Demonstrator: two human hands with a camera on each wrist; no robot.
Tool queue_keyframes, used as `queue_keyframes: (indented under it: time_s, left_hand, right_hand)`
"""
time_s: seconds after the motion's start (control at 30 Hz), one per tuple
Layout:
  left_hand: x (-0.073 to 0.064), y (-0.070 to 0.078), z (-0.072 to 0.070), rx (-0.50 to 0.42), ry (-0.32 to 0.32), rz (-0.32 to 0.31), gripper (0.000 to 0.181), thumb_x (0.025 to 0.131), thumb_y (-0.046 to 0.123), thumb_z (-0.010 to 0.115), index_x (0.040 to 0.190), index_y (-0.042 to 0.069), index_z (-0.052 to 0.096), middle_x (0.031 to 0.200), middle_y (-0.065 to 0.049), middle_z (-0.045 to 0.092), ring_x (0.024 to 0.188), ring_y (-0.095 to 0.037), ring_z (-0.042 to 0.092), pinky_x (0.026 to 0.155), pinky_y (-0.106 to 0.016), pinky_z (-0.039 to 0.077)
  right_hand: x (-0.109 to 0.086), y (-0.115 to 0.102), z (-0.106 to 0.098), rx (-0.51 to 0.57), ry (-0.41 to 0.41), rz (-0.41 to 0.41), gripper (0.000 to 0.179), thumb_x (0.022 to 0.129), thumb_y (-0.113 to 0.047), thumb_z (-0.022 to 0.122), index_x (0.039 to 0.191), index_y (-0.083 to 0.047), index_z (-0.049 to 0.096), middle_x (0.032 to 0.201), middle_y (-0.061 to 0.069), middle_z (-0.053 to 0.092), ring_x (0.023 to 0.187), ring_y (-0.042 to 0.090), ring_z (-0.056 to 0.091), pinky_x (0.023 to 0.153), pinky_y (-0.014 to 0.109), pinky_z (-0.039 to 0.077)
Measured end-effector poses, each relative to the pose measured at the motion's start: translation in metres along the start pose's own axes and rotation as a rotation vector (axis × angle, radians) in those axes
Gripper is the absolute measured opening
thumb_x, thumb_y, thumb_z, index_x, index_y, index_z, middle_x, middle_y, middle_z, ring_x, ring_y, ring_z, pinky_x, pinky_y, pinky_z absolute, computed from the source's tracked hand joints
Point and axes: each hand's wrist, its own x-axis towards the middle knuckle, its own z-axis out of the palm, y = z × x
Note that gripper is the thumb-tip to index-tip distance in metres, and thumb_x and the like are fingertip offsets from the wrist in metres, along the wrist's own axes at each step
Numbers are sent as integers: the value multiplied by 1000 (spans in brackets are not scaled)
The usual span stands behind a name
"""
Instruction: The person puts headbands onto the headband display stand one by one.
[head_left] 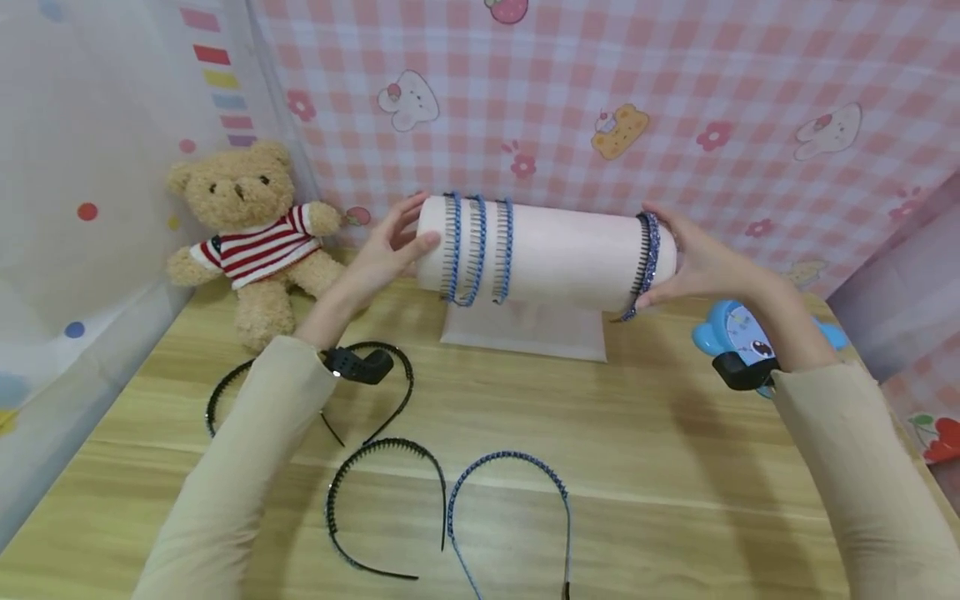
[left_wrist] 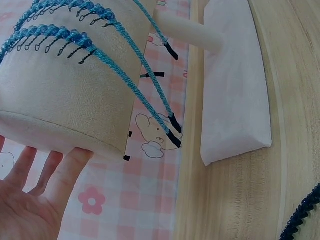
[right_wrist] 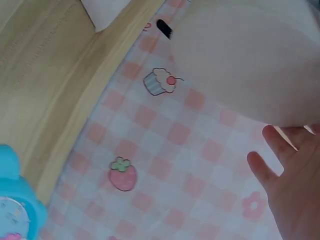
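A pale padded roll (head_left: 570, 254) on a stand carries three blue toothed headbands, one of them a blue headband (head_left: 503, 250), toward its left end. Around its right end sits a dark purple-blue sparkly headband (head_left: 649, 262). My left hand (head_left: 386, 250) spans the roll's left end, thumb in front; the left wrist view shows its extended fingers (left_wrist: 70, 175) touching the end's edge. At the opposite end is my right hand (head_left: 701, 254), its thumb and fingers spread by the sparkly headband. Extended fingers (right_wrist: 280, 145) touch the roll's edge in the right wrist view.
On the wooden table (head_left: 645, 500) lie a black headband (head_left: 408, 392) partly behind the left arm, another black headband (head_left: 332, 500) and a blue headband (head_left: 510, 456). A teddy bear (head_left: 243, 208) sits at left. Beyond the right wrist is a blue clock (head_left: 723, 329).
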Motion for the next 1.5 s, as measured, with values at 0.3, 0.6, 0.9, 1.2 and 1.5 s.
queue_keyframes:
  time_s: [0.3,0.6,0.9,1.2,1.5]
  left_hand:
    - [-2,4,-5,19,22,-5,67,88,36,58,144,29,22,152,-2,22,131,-27,37,90,-44,51]
    - [-2,6,-8,37,22,-1,65,89,35,57,144,31,22,152,-3,21,133,-28,34,93,-46,49]
    - [-13,20,0,27,12,-24,63,92,27,54,145,24,19,152,-6,20,133,-29,33,95,-47,46]
    - [-2,0,0,41,8,-6,65,90,33,56,144,29,21,152,-2,22,133,-27,34,93,-46,49]
    - [0,1,0,26,-4,-11,63,90,33,55,144,30,21,152,-2,20,134,-28,32,93,-47,49]
  right_hand:
    - [13,-30,-7,-437,4,36,122,52,-61,79,142,-3,22,133,20,44,112,34,46,95,51,40]
    - [39,-61,4,-589,-80,-23,123,54,-76,66,140,1,24,136,19,42,125,32,39,110,54,20]
    - [61,-91,23,-660,-175,-57,120,58,-75,65,138,4,23,138,21,39,129,36,35,112,55,21]
    - [76,-102,35,-614,-222,-58,124,59,-75,64,143,0,13,145,18,31,134,33,29,114,52,16]
    - [42,-108,28,-490,33,-178,108,68,-53,73,146,-8,13,146,20,27,134,36,26,112,53,20]
